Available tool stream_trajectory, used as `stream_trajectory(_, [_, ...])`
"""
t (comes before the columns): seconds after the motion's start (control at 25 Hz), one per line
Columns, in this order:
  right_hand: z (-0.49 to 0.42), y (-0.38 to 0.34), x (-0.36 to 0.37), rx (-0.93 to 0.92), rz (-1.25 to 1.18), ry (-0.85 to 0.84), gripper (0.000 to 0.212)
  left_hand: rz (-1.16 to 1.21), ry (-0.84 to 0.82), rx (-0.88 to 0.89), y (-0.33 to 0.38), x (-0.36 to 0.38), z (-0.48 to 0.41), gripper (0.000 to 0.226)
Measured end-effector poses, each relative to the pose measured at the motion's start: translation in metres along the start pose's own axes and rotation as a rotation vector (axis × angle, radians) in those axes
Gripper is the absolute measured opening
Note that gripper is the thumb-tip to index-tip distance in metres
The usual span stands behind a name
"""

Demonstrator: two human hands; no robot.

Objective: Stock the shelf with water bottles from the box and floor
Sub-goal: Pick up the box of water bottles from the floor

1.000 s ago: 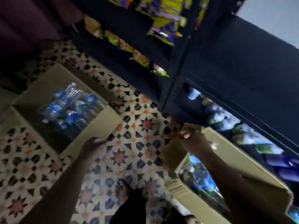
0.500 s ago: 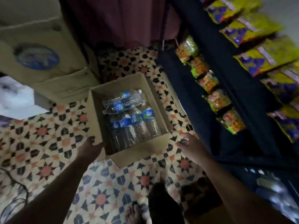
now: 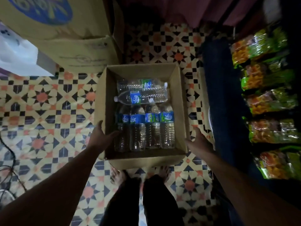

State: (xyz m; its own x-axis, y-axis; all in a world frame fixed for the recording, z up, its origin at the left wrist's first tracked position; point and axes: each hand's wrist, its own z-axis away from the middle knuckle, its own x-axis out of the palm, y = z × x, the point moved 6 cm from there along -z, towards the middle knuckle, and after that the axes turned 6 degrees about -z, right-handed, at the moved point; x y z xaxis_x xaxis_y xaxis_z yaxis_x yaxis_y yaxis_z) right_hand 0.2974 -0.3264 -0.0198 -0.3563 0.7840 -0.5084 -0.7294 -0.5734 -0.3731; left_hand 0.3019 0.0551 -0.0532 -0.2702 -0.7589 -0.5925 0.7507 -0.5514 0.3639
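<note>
An open cardboard box (image 3: 177, 101) stands on the patterned floor right in front of my feet. Inside lie several clear water bottles (image 3: 153, 129) with blue and green labels, some side by side and two laid crosswise (image 3: 141, 97) at the far end. My left hand (image 3: 101, 137) reaches over the box's left wall with fingers spread, thumb toward the bottles. My right hand (image 3: 198, 142) is open beside the box's right wall, holding nothing.
A dark shelf unit (image 3: 228, 101) with green and orange snack packets (image 3: 263, 88) runs along the right. Large closed cartons (image 3: 68, 35) stand at the upper left beside a white object (image 3: 17, 57). Cables (image 3: 9, 162) lie on the floor at the left.
The view has swung from the shelf and another box to this box, which now lies centred under me. Both hands have come in close to its two sides.
</note>
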Motion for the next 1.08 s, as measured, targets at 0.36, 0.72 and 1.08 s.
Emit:
stream_trajectory(0.36, [-0.128, -0.015, 0.043, -0.091, -0.05, 0.139, 0.091, -0.002, 0.141, 0.006, -0.011, 0.02, -0.113, 0.116])
stream_trajectory(0.72, [-0.16, -0.015, 0.031, -0.123, 0.024, 0.431, 0.041, -0.219, 0.38, 0.156, 0.002, 0.027, -0.13, 0.038])
stream_trajectory(1.08, [-0.154, -0.026, 0.024, -0.169, 0.107, 0.518, 0.03, -0.284, 0.244, 0.117, 0.005, 0.005, -0.144, 0.021])
